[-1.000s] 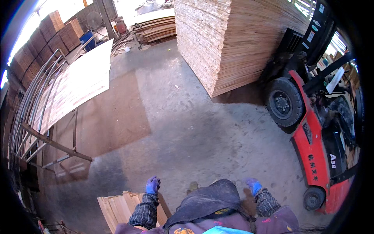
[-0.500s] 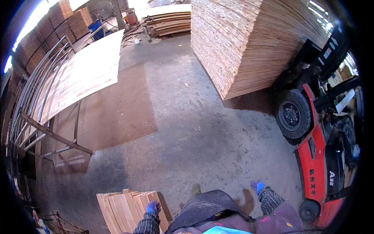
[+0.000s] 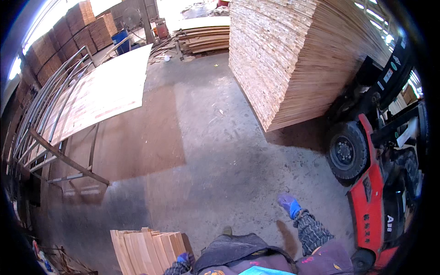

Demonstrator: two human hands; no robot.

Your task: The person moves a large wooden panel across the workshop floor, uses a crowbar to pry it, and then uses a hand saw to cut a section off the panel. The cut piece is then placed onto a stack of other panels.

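Floor [image 3: 215,169]: grey concrete with brown patches, extending beyond the planks [image 3: 144,251], which serve as reference. Stack [image 3: 279,68]: tall block of layered pale wood, beyond the planks and to their right, well apart. Forklift [image 3: 375,197]: red and black, well to the right of the planks. Rack [image 3: 68,156]: metal bars, beyond the planks and to their left. Panel [image 3: 101,101]: pale, broad, tilted against the bars, likewise beyond and left of the planks. Low pile [image 3: 204,42]: flat boards, far beyond the planks. Right hand [image 3: 288,205]: purple-blue glove, well right of the planks; nothing seen held; fingers appear close together, curl not determinable. Left hand [image 3: 184,259]: similar glove, at the planks' right edge; contact cannot be confirmed; finger state cannot be told.
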